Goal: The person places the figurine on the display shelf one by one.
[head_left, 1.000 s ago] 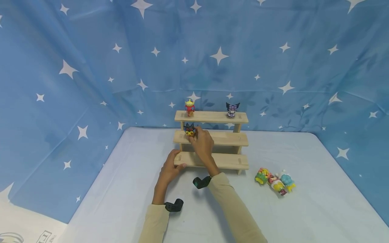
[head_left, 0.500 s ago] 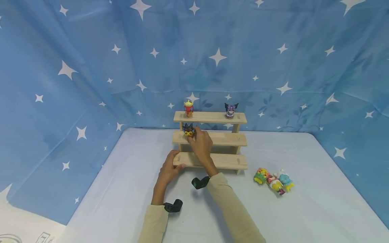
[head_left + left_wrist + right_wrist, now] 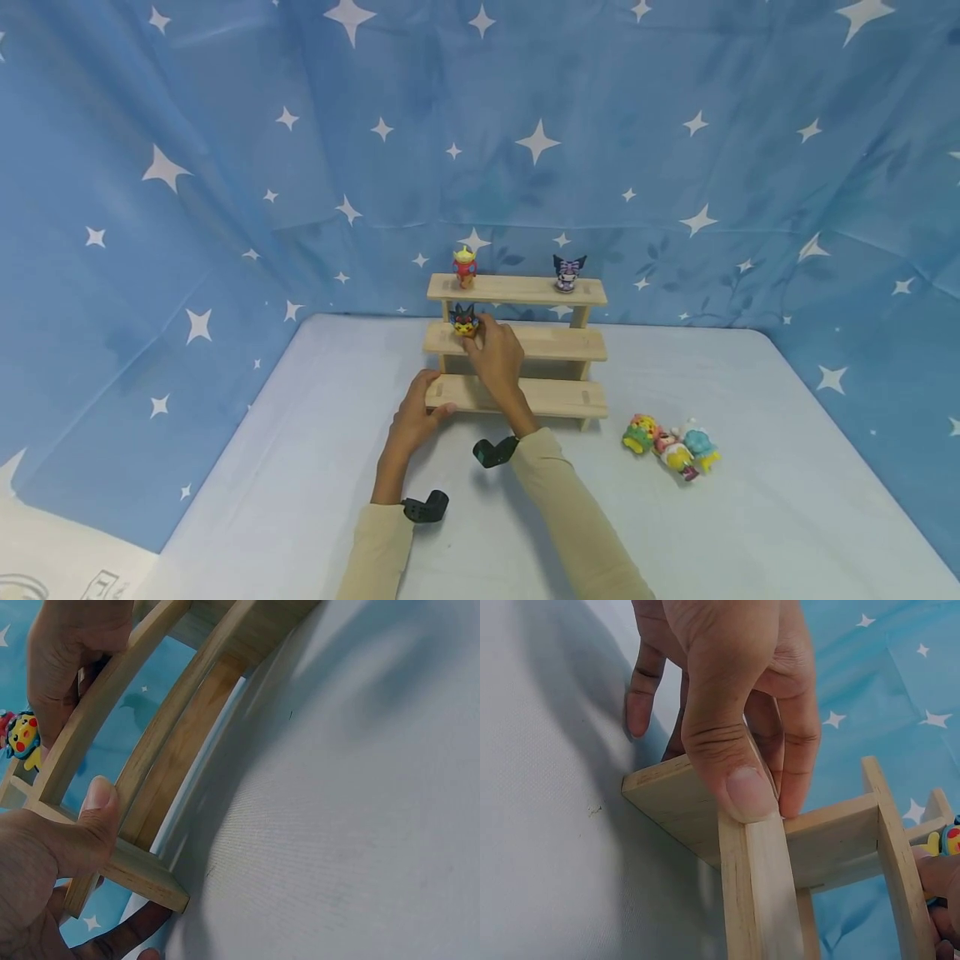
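On the left end of the middle tier stands a small toy figurine (image 3: 464,321) with a yellow face, red cheeks and dark pointed ears. My right hand (image 3: 497,357) pinches it from its right side. My left hand (image 3: 414,422) grips the left end of the lowest tier of a three-tier wooden display rack (image 3: 551,397). In the left wrist view, the left thumb (image 3: 99,806) lies on the rack's edge, with other fingers around its end. The figurine's face (image 3: 24,735) shows beyond the right hand's fingers; the right wrist view shows only part of it at the edge.
A red figurine with a yellow top (image 3: 465,268) stands at the top tier's left, a purple dark-eared figurine (image 3: 567,273) at its right. Right of the rack, a green-and-yellow figurine (image 3: 641,433), a pink-and-yellow figurine (image 3: 677,455) and a blue-and-white figurine (image 3: 698,445) lie together on the white table.
Both hands keep their hold, and the figurine stays at the same place on the middle tier. The head view has shifted slightly.
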Tool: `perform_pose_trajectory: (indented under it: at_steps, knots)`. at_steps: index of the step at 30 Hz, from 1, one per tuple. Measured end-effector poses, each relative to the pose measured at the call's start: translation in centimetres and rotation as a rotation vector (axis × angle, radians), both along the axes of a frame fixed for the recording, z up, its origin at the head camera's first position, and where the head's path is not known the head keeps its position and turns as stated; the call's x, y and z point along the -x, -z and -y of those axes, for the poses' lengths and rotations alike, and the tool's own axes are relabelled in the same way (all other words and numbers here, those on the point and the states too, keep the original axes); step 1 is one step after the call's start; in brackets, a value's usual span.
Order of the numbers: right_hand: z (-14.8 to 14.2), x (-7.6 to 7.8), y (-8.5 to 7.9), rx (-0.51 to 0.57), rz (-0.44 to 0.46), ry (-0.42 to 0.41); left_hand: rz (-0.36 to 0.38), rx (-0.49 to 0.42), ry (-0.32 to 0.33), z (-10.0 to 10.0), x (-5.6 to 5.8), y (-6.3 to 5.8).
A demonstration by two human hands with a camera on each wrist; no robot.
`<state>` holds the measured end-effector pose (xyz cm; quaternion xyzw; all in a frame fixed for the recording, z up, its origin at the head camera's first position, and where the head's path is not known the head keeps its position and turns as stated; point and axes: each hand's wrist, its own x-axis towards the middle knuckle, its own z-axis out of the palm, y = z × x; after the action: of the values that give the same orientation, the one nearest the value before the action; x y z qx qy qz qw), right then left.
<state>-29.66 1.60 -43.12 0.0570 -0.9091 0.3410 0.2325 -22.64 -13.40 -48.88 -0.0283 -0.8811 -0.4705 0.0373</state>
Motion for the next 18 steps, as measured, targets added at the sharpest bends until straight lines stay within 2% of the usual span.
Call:
perform_pose_trajectory:
  at_steps: [8,18]
  knots:
    - [-0.11,-0.05,0.14,0.006,0.012,-0.005,0.004,-0.004,0.003,0.02,-0.22,-0.14]
    - [-0.22,-0.32,-0.47,0.015,0.027,-0.018,0.005,-0.009,0.001,-0.02,-0.19,-0.22]
